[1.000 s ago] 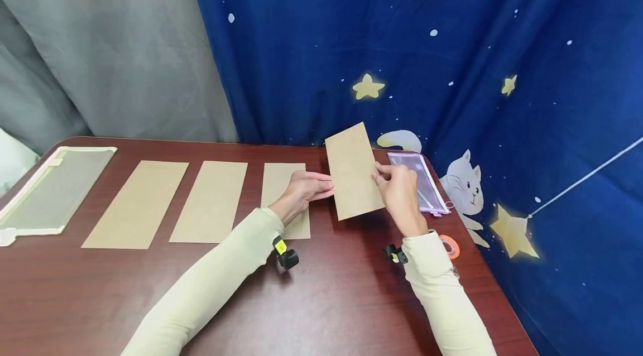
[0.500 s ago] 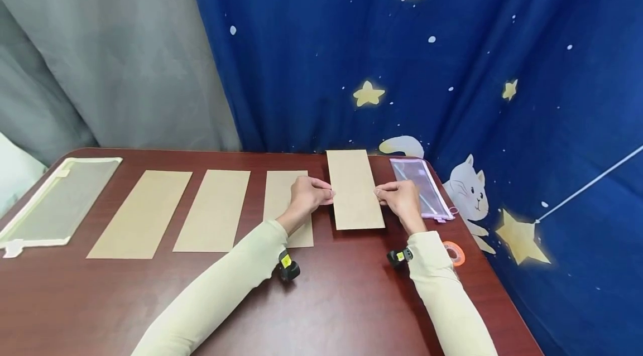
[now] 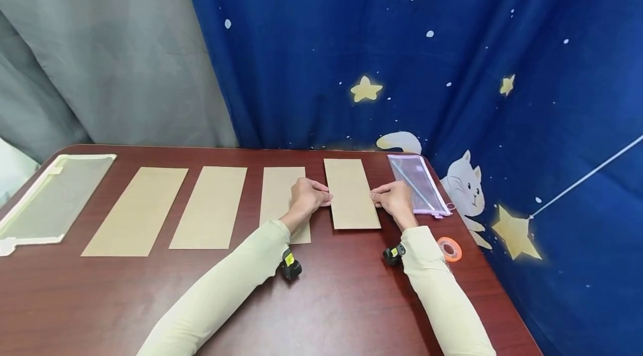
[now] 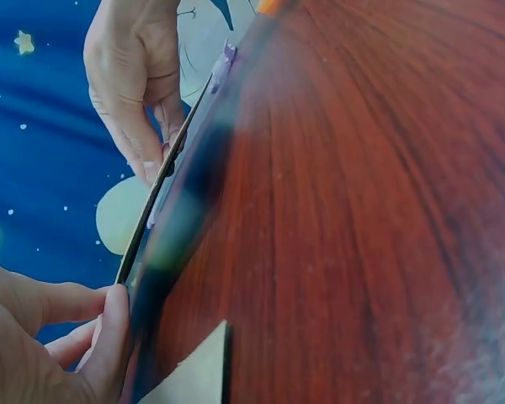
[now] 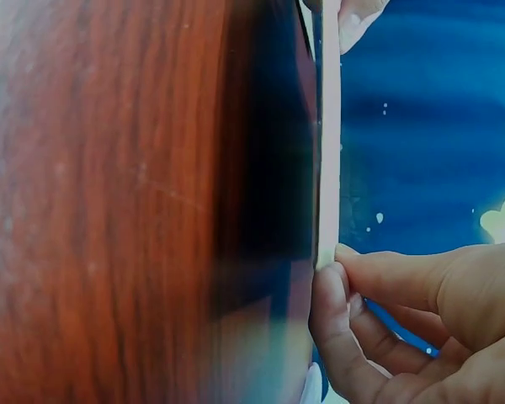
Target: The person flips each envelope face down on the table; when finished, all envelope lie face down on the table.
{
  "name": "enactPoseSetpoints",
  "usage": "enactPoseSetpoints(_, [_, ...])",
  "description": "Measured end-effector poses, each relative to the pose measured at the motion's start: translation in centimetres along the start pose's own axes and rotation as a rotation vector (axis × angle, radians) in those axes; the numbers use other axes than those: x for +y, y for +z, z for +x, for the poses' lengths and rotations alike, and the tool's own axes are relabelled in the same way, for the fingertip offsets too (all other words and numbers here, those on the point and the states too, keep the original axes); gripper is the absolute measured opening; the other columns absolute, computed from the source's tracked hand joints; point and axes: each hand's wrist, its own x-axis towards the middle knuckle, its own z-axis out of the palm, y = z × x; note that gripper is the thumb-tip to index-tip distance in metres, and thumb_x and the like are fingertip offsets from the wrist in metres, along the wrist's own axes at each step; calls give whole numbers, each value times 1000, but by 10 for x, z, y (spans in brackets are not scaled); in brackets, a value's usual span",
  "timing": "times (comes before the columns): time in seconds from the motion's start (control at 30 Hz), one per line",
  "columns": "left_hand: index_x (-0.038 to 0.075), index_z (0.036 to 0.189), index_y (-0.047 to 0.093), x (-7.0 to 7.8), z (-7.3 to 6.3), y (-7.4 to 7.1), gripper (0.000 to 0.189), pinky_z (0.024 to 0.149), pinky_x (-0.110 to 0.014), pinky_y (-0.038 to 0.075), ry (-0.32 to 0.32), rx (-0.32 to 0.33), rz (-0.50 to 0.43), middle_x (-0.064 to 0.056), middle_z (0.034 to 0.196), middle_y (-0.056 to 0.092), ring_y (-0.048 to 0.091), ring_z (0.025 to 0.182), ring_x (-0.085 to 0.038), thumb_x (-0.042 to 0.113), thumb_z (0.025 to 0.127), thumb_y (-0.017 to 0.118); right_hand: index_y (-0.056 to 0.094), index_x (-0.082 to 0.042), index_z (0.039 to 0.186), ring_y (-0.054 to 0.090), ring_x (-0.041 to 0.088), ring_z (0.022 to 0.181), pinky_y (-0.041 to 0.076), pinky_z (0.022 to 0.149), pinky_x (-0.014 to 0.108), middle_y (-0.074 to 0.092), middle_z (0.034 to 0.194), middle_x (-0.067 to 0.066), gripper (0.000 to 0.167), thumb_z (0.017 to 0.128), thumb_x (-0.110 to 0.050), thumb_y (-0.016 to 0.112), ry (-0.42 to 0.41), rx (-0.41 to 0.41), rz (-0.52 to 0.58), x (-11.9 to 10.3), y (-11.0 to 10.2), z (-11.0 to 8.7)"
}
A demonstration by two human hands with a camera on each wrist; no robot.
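A thin brown cardboard rectangle (image 3: 353, 194) is held low over the table by its two long sides. My left hand (image 3: 307, 200) pinches its left edge between thumb and fingers, and my right hand (image 3: 396, 200) pinches the right edge. In the left wrist view the card (image 4: 156, 194) shows edge-on, with a dark shadow on the wood beneath it. The right wrist view shows the thumb and fingertips of my right hand (image 5: 421, 320) at the card's pale edge (image 5: 329, 143). Another cardboard rectangle (image 3: 273, 194) lies flat to the left, partly covered by my left hand.
Two more cardboard rectangles, one inner (image 3: 208, 208) and one outer (image 3: 134, 212), lie in a row leftward. A yellow-edged mesh pouch (image 3: 60, 194) is at far left. Right of my hands lie a purple zip pouch (image 3: 417, 183) and an orange ring (image 3: 449, 249). Curtains (image 3: 311, 49) hang behind.
The held card was raised and tilted; it has straightened and come down close to the table. Both hands keep pinching its sides, the right hand having lowered with it.
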Motion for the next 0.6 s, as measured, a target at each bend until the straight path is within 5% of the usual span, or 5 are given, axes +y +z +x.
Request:
enactPoseSetpoints(0.27, [-3,92,77,-1,3,-8,15,69,-31,64,0,8,120,-16,81,77,77,68,-20,-2,78,82,77,10,94,69,9,57,63,62,27,76,86,24,13,84,2,76,18,-8,15,-3,8,3])
enactPoseSetpoints(0.6, [7,73,77,0,0,-9,7,70,-27,61,124,35,480,-2,62,73,72,59,-15,5,76,83,78,9,90,70,13,56,60,55,22,76,78,20,12,83,-1,77,-19,-40,-82,1,14,7])
